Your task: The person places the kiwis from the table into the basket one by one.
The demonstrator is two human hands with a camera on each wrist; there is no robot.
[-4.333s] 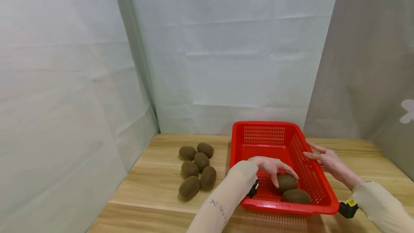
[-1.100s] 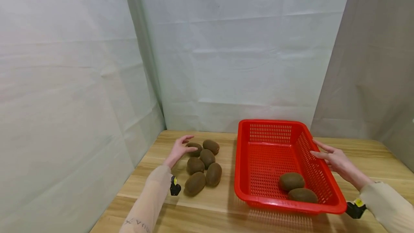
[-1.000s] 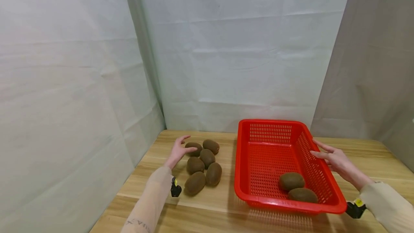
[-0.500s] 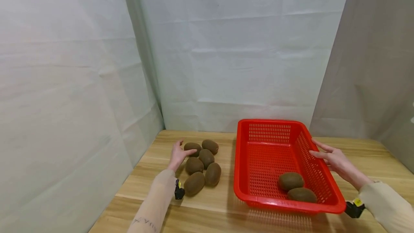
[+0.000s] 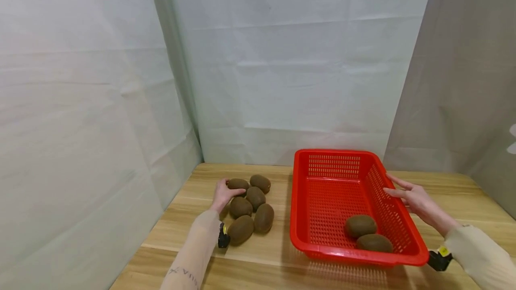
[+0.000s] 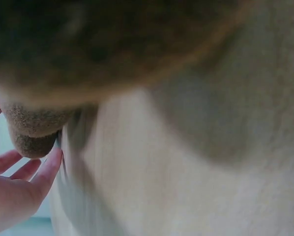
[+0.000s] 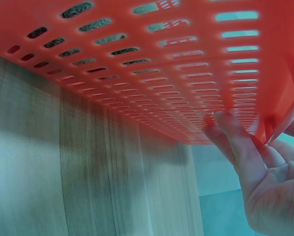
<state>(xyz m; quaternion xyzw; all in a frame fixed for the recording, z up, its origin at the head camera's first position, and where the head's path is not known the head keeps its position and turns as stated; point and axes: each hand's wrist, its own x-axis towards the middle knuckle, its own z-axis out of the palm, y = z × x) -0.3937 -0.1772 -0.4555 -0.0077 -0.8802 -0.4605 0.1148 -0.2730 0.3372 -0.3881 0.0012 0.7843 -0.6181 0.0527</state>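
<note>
My left hand (image 5: 223, 195) pinches the far-left kiwi (image 5: 238, 184) of a loose group on the table, thumb on its near side and fingers round its far side. In the left wrist view, the fingers (image 6: 47, 169) reach that end of the group, and a blurred nearer kiwi (image 6: 112, 44) fills the top. At the right, my right hand (image 5: 417, 198) grips the side rim of a red plastic basket (image 5: 363, 256). The right wrist view shows its fingers (image 7: 238, 142) against the slotted outer wall. Two kiwis, one kiwi (image 5: 360, 226) behind another kiwi (image 5: 375, 243), lie in the basket's near right corner.
Beside the held fruit lie several more kiwis, among them a back kiwi (image 5: 260, 183), a middle kiwi (image 5: 255, 198) and a front kiwi (image 5: 240, 230). The wooden table (image 5: 266, 258) is bounded by pale cloth (image 5: 278, 79) behind and to the left.
My left hand left the kiwi in the basket, moved left to the loose group, and its fingers closed round the far-left kiwi. The right hand has stayed on the basket's rim.
</note>
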